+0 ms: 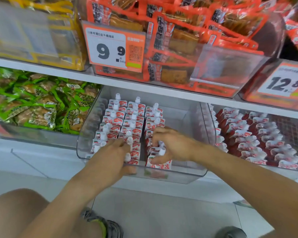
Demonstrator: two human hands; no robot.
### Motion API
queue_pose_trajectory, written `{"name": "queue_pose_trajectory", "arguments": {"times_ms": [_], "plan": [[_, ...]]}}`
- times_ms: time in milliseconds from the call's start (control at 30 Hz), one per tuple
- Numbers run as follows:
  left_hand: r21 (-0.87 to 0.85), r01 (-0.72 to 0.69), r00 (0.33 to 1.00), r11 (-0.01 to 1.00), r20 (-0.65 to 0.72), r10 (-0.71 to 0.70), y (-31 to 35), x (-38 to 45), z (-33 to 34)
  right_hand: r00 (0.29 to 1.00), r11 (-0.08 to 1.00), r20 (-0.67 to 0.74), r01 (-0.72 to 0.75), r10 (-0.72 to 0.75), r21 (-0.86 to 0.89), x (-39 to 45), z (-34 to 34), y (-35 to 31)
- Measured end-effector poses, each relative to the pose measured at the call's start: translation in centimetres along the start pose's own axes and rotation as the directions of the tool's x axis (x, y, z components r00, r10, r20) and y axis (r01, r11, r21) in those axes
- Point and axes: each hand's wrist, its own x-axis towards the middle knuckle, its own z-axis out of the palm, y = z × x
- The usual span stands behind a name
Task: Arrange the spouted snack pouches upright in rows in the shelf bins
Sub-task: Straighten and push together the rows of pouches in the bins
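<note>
Store shelving, two white tiers, shot from above by someone crouched on the pale tile floor. Landmark: clear plastic shelf bin (193,176) pulled forward on the lower tier.

Progress, my read: bin holds three rows of white-and-red spouted snack pouches (127,117), white caps up, running from its back wall to its front lip. Left and middle rows look tidy and upright. Right row is looser near the front; the frontmost pouch (159,164) sits against the front wall with its print facing out. Right third of the bin is bare, so room for at least one more row. Roughly two-thirds done for this bin.

Left hand (115,152) is over the front of the left and middle rows, fingers loosely bent down onto the caps; whether it pinches one, cannot tell. Right hand (172,145) is on the front of the right row, fingers curled around pouch tops, thumb low by a cap.

Neighbouring clear bin of the same pouches (258,140), right of the landmark bin, is already filled in leaning rows.

Left of it: green foil snack packs (40,107). Above it: orange packs with a 9.9 price tag (113,47).

Hard to see: motion blur throughout, pouch print unreadable, bin floor under the rows hidden, right neighbour cut off at frame edge.
</note>
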Motion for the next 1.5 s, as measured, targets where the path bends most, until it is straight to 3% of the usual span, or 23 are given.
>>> {"name": "queue_pose_trajectory", "arguments": {"times_ms": [100, 367, 533, 667, 767, 867, 1000, 1200, 1267, 1333, 1500], "plan": [[-0.104, -0.023, 0.996, 0.994, -0.091, 0.013, -0.3, -0.5, 0.0, 0.999, 0.999, 0.029, -0.034, 0.034, 0.006, -0.7, -1.2, 0.9], [-0.032, -0.058, 0.986, 0.998, -0.157, 0.052, -0.5, -0.7, 0.7, 0.985, 0.993, 0.136, -0.103, 0.110, -0.056, -3.3, -2.4, 0.9], [0.008, -0.034, 0.989, 0.999, -0.142, 0.034, -0.4, -0.7, 0.8, 0.985, 0.995, -0.147, -0.093, 0.087, -0.031, -0.4, -4.3, 0.8], [-0.006, -0.020, 0.988, 1.000, -0.153, 0.018, -0.2, -0.7, 0.6, 0.975, 0.974, 0.046, -0.214, 0.218, -0.073, 4.5, -1.7, 1.8], [-0.014, -0.014, 0.989, 1.000, -0.148, 0.012, -0.1, -0.7, 0.6, 0.954, 0.943, 0.015, -0.294, 0.300, -0.154, 5.9, -0.9, 2.1], [-0.019, -0.011, 0.989, 1.000, -0.145, 0.008, -0.2, -0.6, 0.7, 0.965, 0.943, -0.036, -0.262, 0.260, -0.206, 5.5, -1.2, 2.4], [-0.023, -0.024, 0.986, 0.999, -0.163, 0.020, -0.3, -0.6, 0.9, 0.972, 0.937, -0.005, -0.229, 0.236, -0.265, 4.4, -1.4, 3.5], [-0.054, -0.015, 0.986, 0.998, -0.168, 0.006, -0.3, -0.6, 1.0, 0.933, 0.933, -0.094, -0.354, 0.348, -0.060, 6.0, -4.3, 2.9], [-0.071, 0.000, 0.988, 0.997, -0.152, -0.011, -0.3, -0.5, 1.0, 0.938, 0.938, -0.033, -0.346, 0.346, -0.019, 7.3, -4.0, 3.4], [-0.076, 0.012, 0.989, 0.997, -0.146, -0.023, -0.3, -0.3, 1.0, 0.941, 0.941, 0.001, -0.337, 0.337, -0.008, 8.4, -2.9, 3.9], [-0.073, 0.050, 0.993, 0.996, -0.100, -0.057, 0.0, -0.3, 1.0, 0.921, 0.919, -0.095, -0.385, 0.377, -0.086, 9.4, -1.8, 5.0]]}}
